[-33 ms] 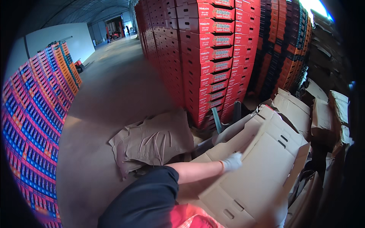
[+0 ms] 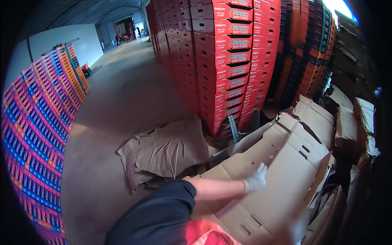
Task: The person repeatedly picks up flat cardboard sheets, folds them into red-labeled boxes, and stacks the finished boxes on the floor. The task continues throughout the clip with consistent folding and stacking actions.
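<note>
A flattened brown cardboard box (image 2: pixel 286 175) with slots and hand holes lies slanting in front of me, on top of another brown cardboard sheet (image 2: pixel 241 161). My left hand (image 2: pixel 256 180), in a whitish glove, is at the left edge of the upper piece, fingers closed on that edge; part of the fingers is hidden. My right hand (image 2: pixel 299 229), also in a light glove, is low at the near right side of the same cardboard. It is smeared by motion, so its fingers do not show clearly.
Tall stacks of red printed cartons (image 2: pixel 232 57) stand ahead. Orange and dark crates (image 2: pixel 302 53) rise behind them. Folded cardboard (image 2: pixel 314 116) is piled at right. Brown paper sacking (image 2: pixel 167 147) with loose strips lies on the floor, and colourful stacked cartons (image 2: pixel 36 143) line the left.
My left hand has moved slightly right, and the upper cardboard's left edge has shifted right with it. More of the sheet beneath shows. My right hand has come further into view.
</note>
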`<state>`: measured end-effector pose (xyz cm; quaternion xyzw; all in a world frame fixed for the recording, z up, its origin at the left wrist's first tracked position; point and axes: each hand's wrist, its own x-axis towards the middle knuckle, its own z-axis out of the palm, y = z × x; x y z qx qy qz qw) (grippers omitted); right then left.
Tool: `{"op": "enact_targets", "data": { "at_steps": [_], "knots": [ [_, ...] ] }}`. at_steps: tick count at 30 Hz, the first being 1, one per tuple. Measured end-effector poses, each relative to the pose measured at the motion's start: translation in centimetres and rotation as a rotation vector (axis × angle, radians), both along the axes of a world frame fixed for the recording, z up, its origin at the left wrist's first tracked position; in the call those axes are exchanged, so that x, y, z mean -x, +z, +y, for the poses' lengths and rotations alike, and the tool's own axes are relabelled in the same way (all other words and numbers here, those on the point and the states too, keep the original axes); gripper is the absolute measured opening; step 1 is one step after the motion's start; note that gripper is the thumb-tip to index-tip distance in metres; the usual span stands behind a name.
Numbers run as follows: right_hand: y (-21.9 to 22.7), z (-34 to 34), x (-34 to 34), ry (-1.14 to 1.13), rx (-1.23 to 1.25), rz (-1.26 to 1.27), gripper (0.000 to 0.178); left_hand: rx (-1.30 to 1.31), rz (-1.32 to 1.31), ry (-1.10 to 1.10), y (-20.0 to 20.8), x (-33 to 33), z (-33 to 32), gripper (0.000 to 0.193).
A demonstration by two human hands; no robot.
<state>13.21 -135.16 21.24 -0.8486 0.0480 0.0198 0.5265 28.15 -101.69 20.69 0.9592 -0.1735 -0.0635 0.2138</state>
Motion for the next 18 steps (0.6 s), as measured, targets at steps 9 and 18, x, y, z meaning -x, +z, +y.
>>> {"op": "enact_targets", "data": {
  "at_steps": [9,18],
  "knots": [
    [-3.5,12.0,-3.3,0.17,0.763,-0.418,0.051,0.283,-0.142,0.07,-4.8,1.5,-6.0,0.068],
    [3.4,-6.0,5.3,0.126,0.782,-0.703,0.029,-0.363,-0.655,-0.876,2.4,2.6,14.3,0.065]
  ]
}}
